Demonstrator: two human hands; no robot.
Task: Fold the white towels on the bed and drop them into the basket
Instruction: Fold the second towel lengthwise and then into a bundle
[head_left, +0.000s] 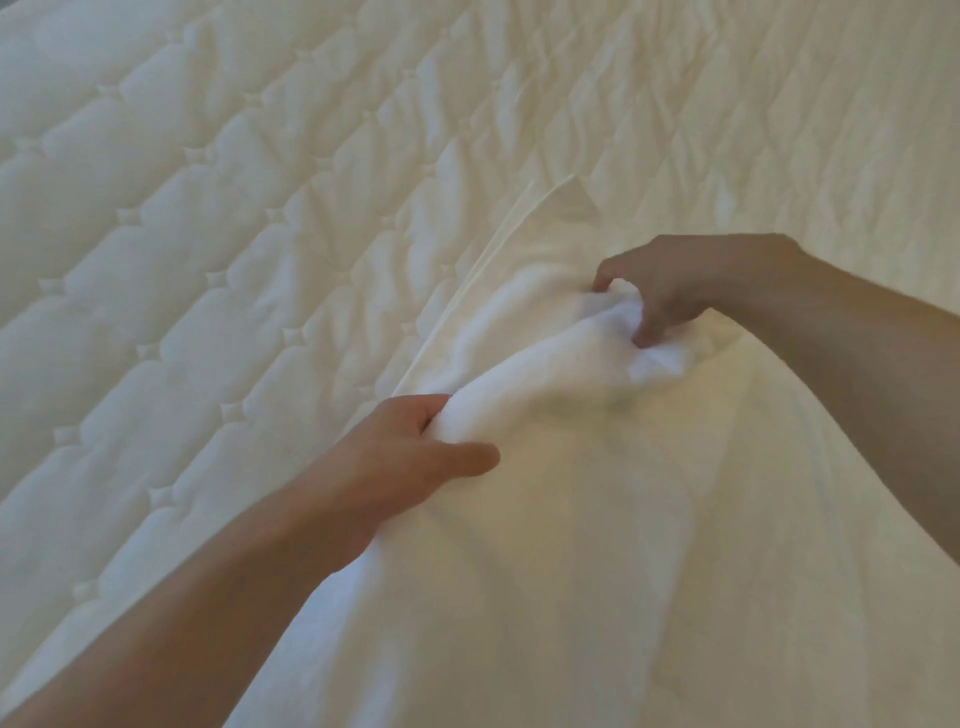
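towel of soft white terry (571, 519): i am watching it lying bunched on the cream quilted mattress (208, 208).
left hand (410, 447): gripping a raised ridge of the cloth, fingers curling into it.
right hand (670, 296): clutching a wad of the same ridge further off.
progress: i am judging the fold as barely under way.
remaining: finishing the fold, then dropping it in the basket, which is not showing.
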